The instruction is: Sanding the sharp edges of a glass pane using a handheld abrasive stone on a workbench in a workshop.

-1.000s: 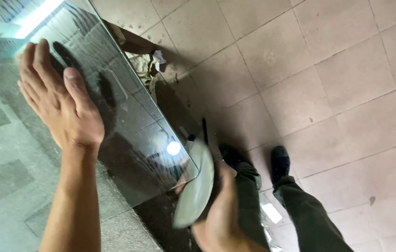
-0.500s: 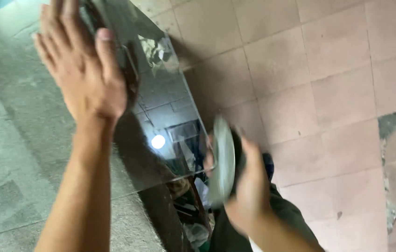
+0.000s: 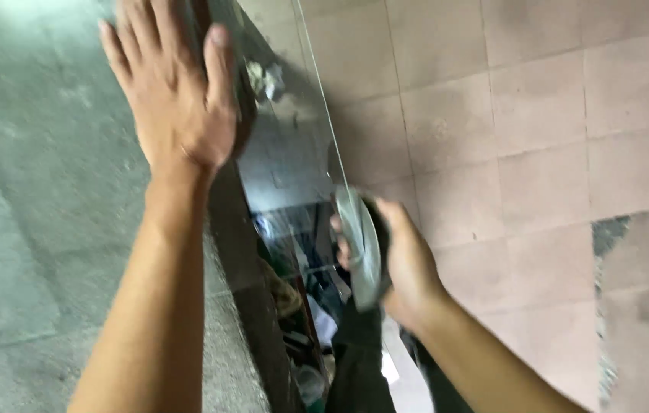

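Note:
My left hand point(image 3: 175, 99) lies flat, fingers spread, on a clear glass sheet point(image 3: 294, 153) that rests on a grey stone worktop point(image 3: 41, 214) and sticks out past its edge. My right hand point(image 3: 401, 264) is closed around a thin grey-white disc point(image 3: 359, 245), held upright against the sheet's overhanging edge. Reflections of clutter show in the glass between the two hands.
A floor of pinkish square tiles point(image 3: 538, 115) lies to the right, with a broken dark patch point(image 3: 607, 233) near the right edge. My dark trouser legs point(image 3: 359, 359) show below the disc. Under the worktop edge sits mixed clutter point(image 3: 301, 313).
The view has swung, so the glass sheet now runs more vertically. My left hand stays flat on the glass. My right hand has moved the disc up along the sheet's edge.

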